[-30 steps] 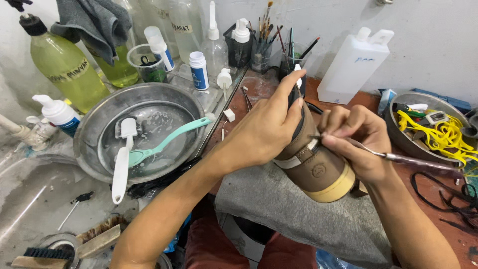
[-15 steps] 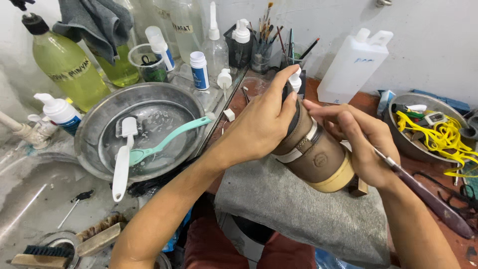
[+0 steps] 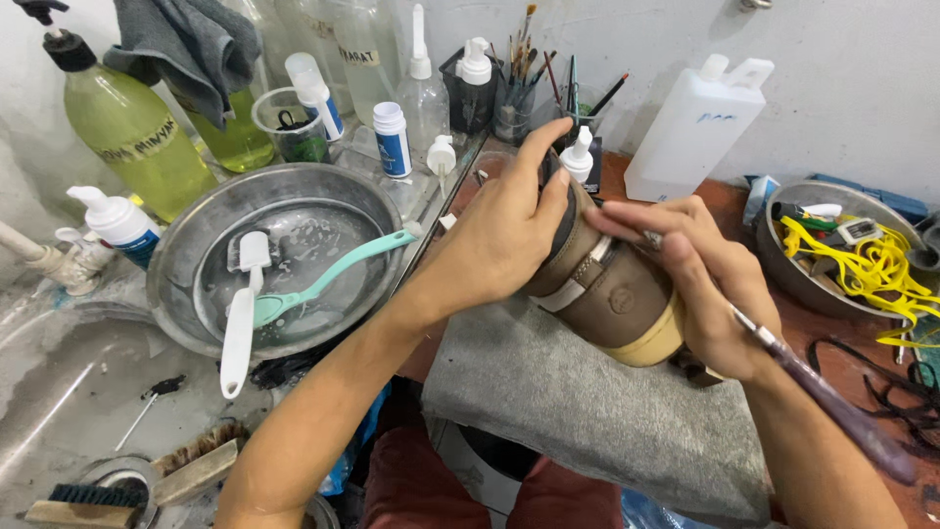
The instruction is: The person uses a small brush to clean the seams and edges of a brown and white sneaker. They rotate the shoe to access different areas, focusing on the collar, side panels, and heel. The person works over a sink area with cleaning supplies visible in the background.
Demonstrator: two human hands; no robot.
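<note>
I am holding a brown leather shoe with a pale cream sole (image 3: 607, 294) tilted on its side above a grey cloth pad (image 3: 597, 411) that is lying across my lap. My left hand (image 3: 509, 230) is wrapping over the upper end of the shoe, fingers closed on it, index finger stretching up past the dark collar. My right hand (image 3: 710, 294) is pressing against the sole side, fingers curling together around a thin paintbrush with a dark purple handle (image 3: 832, 402); the handle is running back along my forearm, and the tip is lying under my fingers against the shoe, the bristles mostly hidden.

To my left, a round dented metal basin (image 3: 196, 250) is sitting with a white-handled brush (image 3: 238, 323) and a teal-handled brush (image 3: 323, 279) resting in it. Behind it, a big bottle of yellow-green liquid (image 3: 132, 142) is standing with a grey rag (image 3: 186, 49) draped nearby. A cup of assorted paintbrushes (image 3: 519, 103) and a white plastic jug (image 3: 695, 127) are standing against the wall. To my right, a second metal bowl (image 3: 783, 260) is holding yellow laces (image 3: 862, 264).
</note>
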